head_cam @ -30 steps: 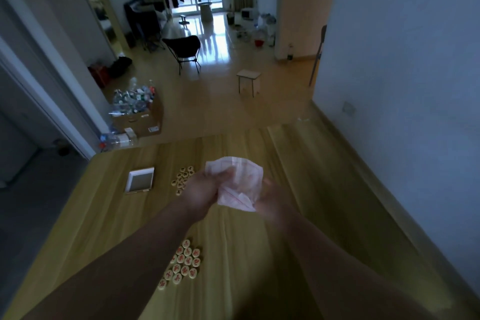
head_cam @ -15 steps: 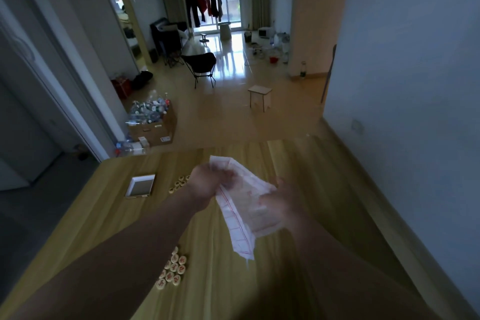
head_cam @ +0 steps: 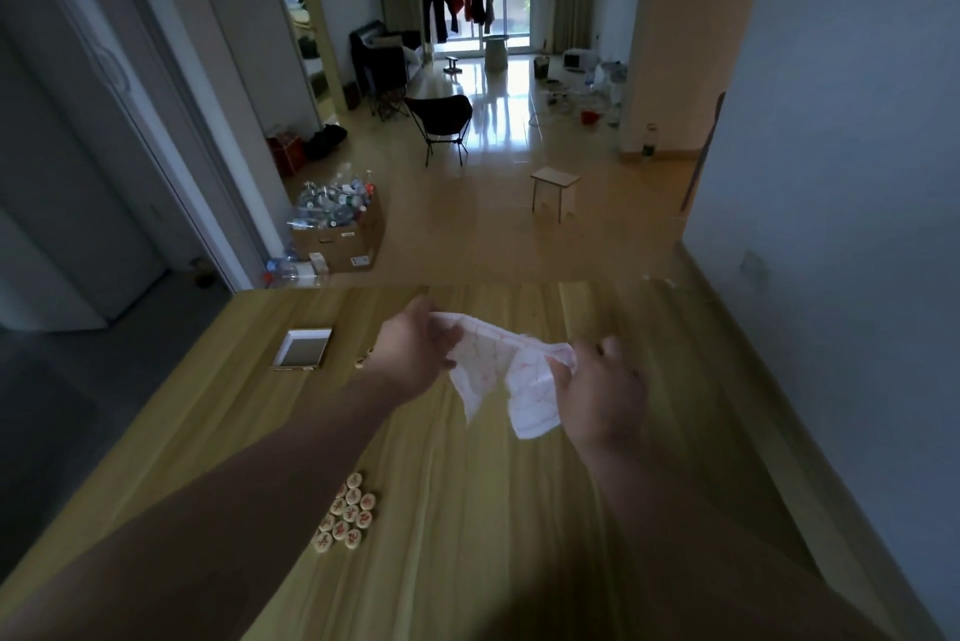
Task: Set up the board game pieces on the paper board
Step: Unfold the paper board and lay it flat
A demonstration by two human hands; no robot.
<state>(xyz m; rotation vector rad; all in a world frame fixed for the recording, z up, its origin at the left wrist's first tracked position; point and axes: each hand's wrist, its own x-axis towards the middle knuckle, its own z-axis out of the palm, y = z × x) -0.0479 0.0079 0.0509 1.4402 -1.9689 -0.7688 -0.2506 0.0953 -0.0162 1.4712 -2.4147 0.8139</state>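
Aloft, paper board (head_cam: 506,370), left hand (head_cam: 415,354), right hand (head_cam: 602,391) gripping

Paper (head_cam: 498,370) held up over middle of table (head_cam: 493,547), pinched at both ends by left hand (head_cam: 410,354) and right hand (head_cam: 602,396). Left forearm (head_cam: 249,495) and right forearm (head_cam: 675,526) blocking approach from near side of paper. Left of paper, far: box (head_cam: 304,349), stray pieces (head_cam: 363,358) just beside it, partly hidden behind left hand. Left of paper, near: tight piece cluster (head_cam: 347,515) beside left forearm. Open wood below and right of paper, out to table edge; wall (head_cam: 831,224) close beyond.
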